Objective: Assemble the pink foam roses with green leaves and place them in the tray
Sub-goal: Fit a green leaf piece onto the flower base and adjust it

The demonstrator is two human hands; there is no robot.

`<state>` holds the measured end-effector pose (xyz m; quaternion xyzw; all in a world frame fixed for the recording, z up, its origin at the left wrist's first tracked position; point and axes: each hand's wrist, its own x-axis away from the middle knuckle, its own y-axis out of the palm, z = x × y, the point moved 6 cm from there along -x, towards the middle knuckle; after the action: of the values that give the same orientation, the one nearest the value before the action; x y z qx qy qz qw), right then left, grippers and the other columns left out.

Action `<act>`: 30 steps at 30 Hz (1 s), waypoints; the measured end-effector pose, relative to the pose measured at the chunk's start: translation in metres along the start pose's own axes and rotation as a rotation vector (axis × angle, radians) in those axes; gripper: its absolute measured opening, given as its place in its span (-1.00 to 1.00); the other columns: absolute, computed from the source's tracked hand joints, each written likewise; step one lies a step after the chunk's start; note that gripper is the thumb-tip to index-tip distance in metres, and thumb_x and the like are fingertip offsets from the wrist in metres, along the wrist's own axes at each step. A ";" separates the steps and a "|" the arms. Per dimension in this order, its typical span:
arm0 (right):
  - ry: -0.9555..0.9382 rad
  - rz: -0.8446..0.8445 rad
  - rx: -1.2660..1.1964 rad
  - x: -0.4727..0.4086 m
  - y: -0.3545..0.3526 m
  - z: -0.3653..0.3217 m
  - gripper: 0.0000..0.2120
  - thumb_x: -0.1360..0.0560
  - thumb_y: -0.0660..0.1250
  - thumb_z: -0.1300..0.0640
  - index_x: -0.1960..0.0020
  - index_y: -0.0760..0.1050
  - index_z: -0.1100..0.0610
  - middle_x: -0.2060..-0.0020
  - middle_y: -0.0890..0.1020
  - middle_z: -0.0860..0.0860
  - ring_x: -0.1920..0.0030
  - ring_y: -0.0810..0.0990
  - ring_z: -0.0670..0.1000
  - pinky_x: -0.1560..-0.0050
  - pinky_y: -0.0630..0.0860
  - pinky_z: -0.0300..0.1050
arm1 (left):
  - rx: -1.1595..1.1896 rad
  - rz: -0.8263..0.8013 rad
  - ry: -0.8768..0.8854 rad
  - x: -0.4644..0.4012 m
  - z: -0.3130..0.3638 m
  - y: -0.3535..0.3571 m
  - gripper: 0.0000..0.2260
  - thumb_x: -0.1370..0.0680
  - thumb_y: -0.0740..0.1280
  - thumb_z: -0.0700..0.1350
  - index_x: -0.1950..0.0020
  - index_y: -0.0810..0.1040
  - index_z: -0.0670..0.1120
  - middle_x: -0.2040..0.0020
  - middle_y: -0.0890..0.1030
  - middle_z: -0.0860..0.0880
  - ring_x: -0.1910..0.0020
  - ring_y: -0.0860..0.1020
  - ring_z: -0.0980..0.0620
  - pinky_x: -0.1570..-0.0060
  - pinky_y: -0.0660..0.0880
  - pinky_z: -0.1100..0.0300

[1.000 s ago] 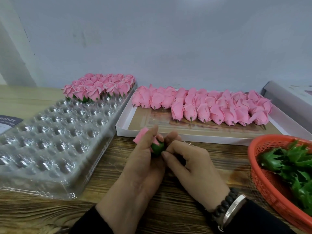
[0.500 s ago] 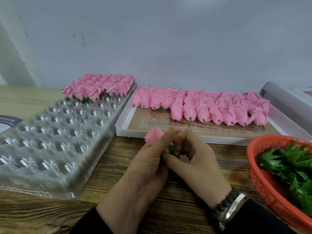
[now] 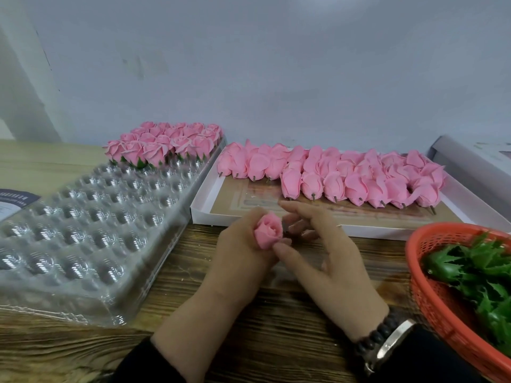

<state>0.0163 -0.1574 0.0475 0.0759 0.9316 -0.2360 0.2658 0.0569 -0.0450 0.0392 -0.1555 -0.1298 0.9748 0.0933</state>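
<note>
Left hand: the left hand (image 3: 243, 252) has its fingers curled round a pink rose (image 3: 268, 234) and holds it above the wooden table (image 3: 276, 327), bloom facing up toward the camera.
Right hand: the right hand (image 3: 326, 261) touches the rose's lower edge with its thumb tip; its other fingers are loosely spread behind the bloom and hold nothing.
Tray: the clear plastic tray (image 3: 91, 230) lies at the left, with finished roses (image 3: 163, 143) filling its far rows.
Supply: loose rose heads (image 3: 345, 178) lie in a white box (image 3: 201, 214) beyond the hands.
Leaves: green leaves (image 3: 475, 275) sit in a red basket (image 3: 434, 305) at the right.
</note>
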 end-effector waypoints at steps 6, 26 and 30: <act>-0.074 -0.116 0.037 0.001 0.002 -0.005 -0.62 -0.38 0.38 0.09 -0.18 0.49 -0.10 -0.07 0.54 -0.15 -0.09 0.50 -0.21 -0.05 0.35 -0.47 | -0.225 -0.106 0.061 0.002 0.001 0.006 -0.30 -0.38 0.45 -0.25 -0.42 0.23 0.08 0.05 0.58 0.15 -0.02 0.58 0.06 -0.06 0.48 0.16; -0.025 -0.099 0.013 0.000 0.000 -0.002 -0.93 -0.38 0.43 0.11 0.16 0.56 0.04 0.22 0.56 -0.09 0.15 0.51 -0.16 0.13 0.40 -0.42 | -0.189 -0.219 0.010 0.001 -0.013 0.014 -0.67 -0.24 0.43 -0.04 0.06 0.40 0.08 0.09 0.56 0.06 0.13 0.53 0.14 0.26 0.39 0.46; -0.095 -0.155 0.069 -0.001 0.002 -0.011 -0.90 -0.40 0.36 0.08 0.14 0.56 0.09 0.18 0.55 -0.15 0.09 0.53 -0.15 0.06 0.44 -0.34 | -0.137 -0.200 -0.037 0.000 -0.015 0.014 -0.54 -0.29 0.46 -0.15 -0.10 0.37 0.06 0.13 0.57 0.09 0.18 0.54 0.23 0.24 0.39 0.49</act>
<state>0.0125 -0.1507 0.0551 0.0013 0.9124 -0.2912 0.2877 0.0599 -0.0545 0.0218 -0.1297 -0.2128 0.9522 0.1767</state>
